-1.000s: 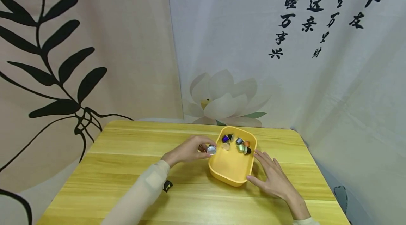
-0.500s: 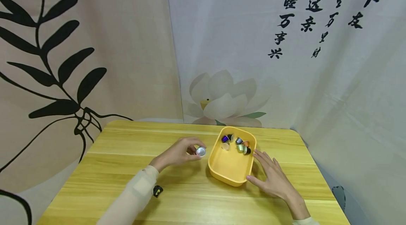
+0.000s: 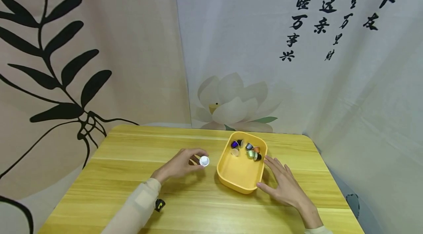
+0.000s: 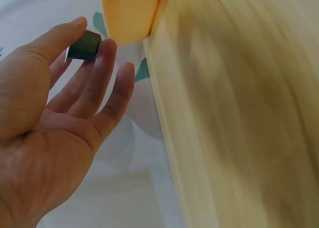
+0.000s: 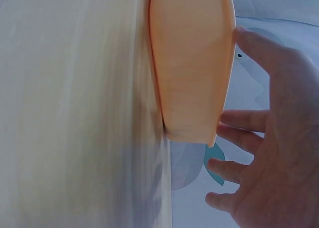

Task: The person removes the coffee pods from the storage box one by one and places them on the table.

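Note:
Between thumb and fingertips my left hand [image 3: 180, 164] pinches a coffee capsule [image 3: 204, 161], held above the table just left of the yellow tray [image 3: 236, 181]. Its round silvery lid faces the head camera; the left wrist view shows the capsule's dark green side [image 4: 84, 45]. Several other capsules lie in the far half of the tray, among them a purple one [image 3: 234, 144], a pale green one [image 3: 250, 154] and an orange one [image 3: 256, 149]. With spread, fairly straight fingers, my right hand [image 3: 286, 186] touches the tray's right rim.
A wooden table [image 3: 198, 212] bears the tray near its far edge. Behind it hangs a printed cloth [image 3: 251, 43] with a flower and writing. A small black thing with a yellow mark [image 3: 159, 205] shows beside the left sleeve.
My left hand has drawn left, away from the tray's rim, with the capsule in its fingers. The right hand and the tray have stayed in place.

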Tool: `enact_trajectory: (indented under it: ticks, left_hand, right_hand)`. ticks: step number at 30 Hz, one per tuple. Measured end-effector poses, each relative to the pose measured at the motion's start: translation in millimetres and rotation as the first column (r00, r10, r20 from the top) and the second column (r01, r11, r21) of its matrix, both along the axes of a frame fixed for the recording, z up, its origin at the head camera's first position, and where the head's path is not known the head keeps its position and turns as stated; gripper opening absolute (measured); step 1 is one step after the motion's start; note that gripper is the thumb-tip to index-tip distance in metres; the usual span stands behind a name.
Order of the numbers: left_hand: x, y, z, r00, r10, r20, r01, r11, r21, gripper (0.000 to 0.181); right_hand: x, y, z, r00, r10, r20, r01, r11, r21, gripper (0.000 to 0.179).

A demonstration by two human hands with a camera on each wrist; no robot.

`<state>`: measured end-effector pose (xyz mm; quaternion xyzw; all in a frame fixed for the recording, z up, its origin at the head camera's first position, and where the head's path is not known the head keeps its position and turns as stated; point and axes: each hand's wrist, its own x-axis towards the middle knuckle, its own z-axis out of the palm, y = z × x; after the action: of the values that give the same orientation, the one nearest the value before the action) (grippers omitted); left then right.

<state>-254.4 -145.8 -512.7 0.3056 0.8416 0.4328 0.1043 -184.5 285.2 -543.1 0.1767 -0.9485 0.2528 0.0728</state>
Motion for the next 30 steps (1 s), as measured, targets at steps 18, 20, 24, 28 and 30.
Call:
enact_trajectory:
  ticks: [18, 20, 24, 28, 30]
  left_hand:
    - [-0.9, -0.8, -26.2, 0.999, 0.036, 0.041, -0.037, 0.999, 0.009, 0.032]
    - [-1.1, -0.6, -28.2, 0.998, 0.039, 0.049, -0.039, 0.999, 0.009, 0.032]
    - [-2.3, 0.5, -32.1, 0.998, 0.043, 0.053, -0.043, 0.999, 0.001, 0.032]
    - [-3.2, 2.4, -34.3, 0.998, 0.048, 0.046, -0.047, 0.999, -0.013, 0.031]
    - [-3.3, 3.3, -34.8, 0.998, 0.046, 0.039, -0.046, 0.999, -0.013, 0.030]
  right_hand:
    - [0.5, 0, 0.4, 1.000, 0.000, 0.003, 0.000, 1.000, -0.003, 0.095]
    - [0.5, 0, 0.2, 1.000, 0.000, 0.002, 0.000, 1.000, -0.003, 0.095]
    - [0.5, 0, -0.2, 1.000, -0.001, 0.001, 0.001, 1.000, -0.004, 0.095]
    - [0.5, 0, -0.4, 1.000, -0.002, 0.003, 0.002, 1.000, -0.005, 0.095]
    - [0.6, 0, -0.5, 1.000, -0.002, 0.001, 0.002, 1.000, -0.004, 0.095]
